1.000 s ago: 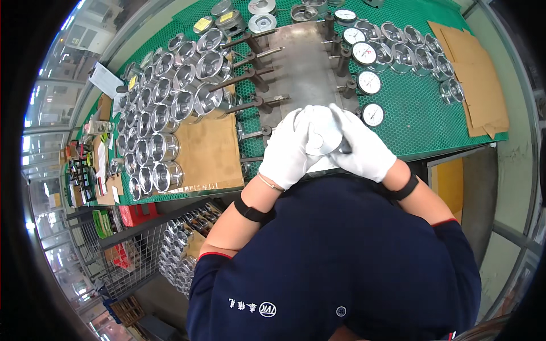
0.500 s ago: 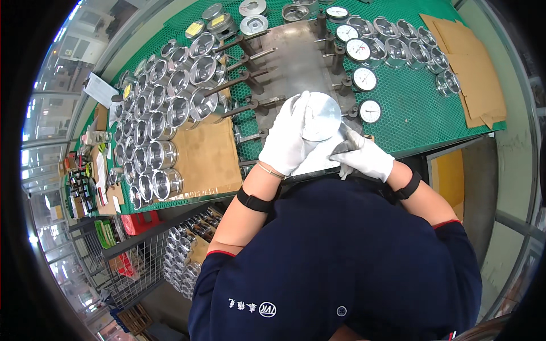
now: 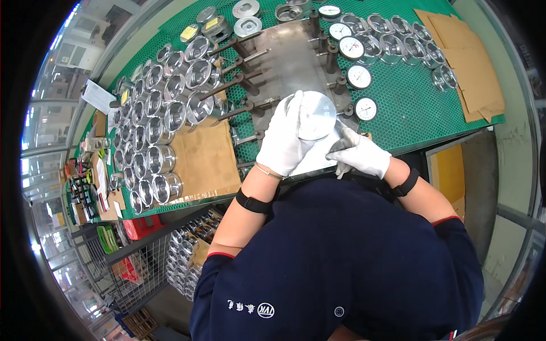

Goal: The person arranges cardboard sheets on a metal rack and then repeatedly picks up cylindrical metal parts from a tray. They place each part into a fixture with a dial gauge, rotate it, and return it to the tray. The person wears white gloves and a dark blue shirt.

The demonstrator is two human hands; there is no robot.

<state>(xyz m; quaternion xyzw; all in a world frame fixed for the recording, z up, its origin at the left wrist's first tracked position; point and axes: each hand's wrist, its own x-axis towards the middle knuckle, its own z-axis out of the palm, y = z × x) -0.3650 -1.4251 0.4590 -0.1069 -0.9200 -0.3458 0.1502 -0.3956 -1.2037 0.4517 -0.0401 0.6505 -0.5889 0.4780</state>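
Gloved hands close together: left hand (image 3: 282, 139) cupped, right hand (image 3: 360, 154) curled

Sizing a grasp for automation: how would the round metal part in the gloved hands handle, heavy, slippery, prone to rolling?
The round metal part looks solid and rigid, so probably heavy for its size. Its polished face likely slips; the left hand wraps its side. Cylindrical, so it may roll if laid sideways, like those on the green mat.

A green-matted bench (image 3: 409, 113) fills twelve o'clock, daylight pours through tall windows (image 3: 42, 122) at nine o'clock, a wire-mesh shelf (image 3: 133, 273) sits below at eight, and grey floor (image 3: 515, 170) runs past three o'clock.
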